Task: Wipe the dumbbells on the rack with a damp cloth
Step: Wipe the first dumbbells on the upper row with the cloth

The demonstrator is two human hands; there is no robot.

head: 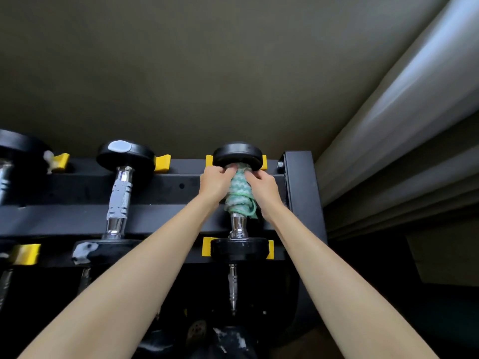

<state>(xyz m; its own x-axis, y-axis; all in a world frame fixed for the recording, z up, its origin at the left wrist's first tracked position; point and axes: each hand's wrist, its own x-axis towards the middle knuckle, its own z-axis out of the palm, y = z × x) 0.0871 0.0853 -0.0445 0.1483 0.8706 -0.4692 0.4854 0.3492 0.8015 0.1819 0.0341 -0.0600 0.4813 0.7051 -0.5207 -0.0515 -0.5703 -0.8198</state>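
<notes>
Seemingly round cloth (239,195): left hand (215,181); right hand (262,185)

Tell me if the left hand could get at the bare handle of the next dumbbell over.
Probably yes. The left hand grips the cloth, but nothing lies between it and that handle; it must let go first.
</notes>
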